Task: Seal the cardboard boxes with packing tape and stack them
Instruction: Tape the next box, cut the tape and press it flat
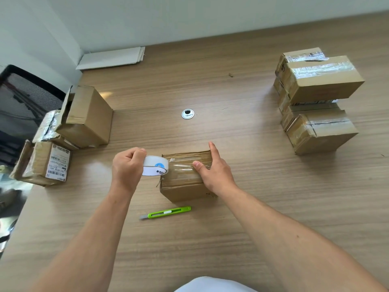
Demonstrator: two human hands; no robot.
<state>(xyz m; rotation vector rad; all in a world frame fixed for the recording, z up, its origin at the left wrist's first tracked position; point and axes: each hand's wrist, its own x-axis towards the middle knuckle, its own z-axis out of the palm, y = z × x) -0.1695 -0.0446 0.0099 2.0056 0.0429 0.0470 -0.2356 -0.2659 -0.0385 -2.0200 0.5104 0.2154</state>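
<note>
Box (185, 180) at middle of counter (242, 228), toward near edge. My left hand (126, 165) grips tape roll (155, 166) at box's left edge. Right hand (212, 171) spread on top, thumb pressing strip. I judge cardboard light, stiff: hold by sides.

The tape roll (156, 166) in the left hand (126, 165) is white, with one round blue mark and black lettering on its white inner core. The box (185, 186) under the right hand (212, 171) is plain brown cardboard crossed by a glossy clear strip. The knife (168, 212), nearer the person than both hands, has a bright green body, a white slider and a grey blade tip. The surface (231, 228) is light wood tone with fine darker grain streaks. The grommet (187, 114), beyond the hands, is silver with a black centre. The open boxes (88, 116) left of the left hand are brown; one carries a white label (57, 163) with black barcodes. The stacked boxes (320, 81) right of the right hand are brown with shiny clear bands. The chair (21, 98) is black mesh.
</note>
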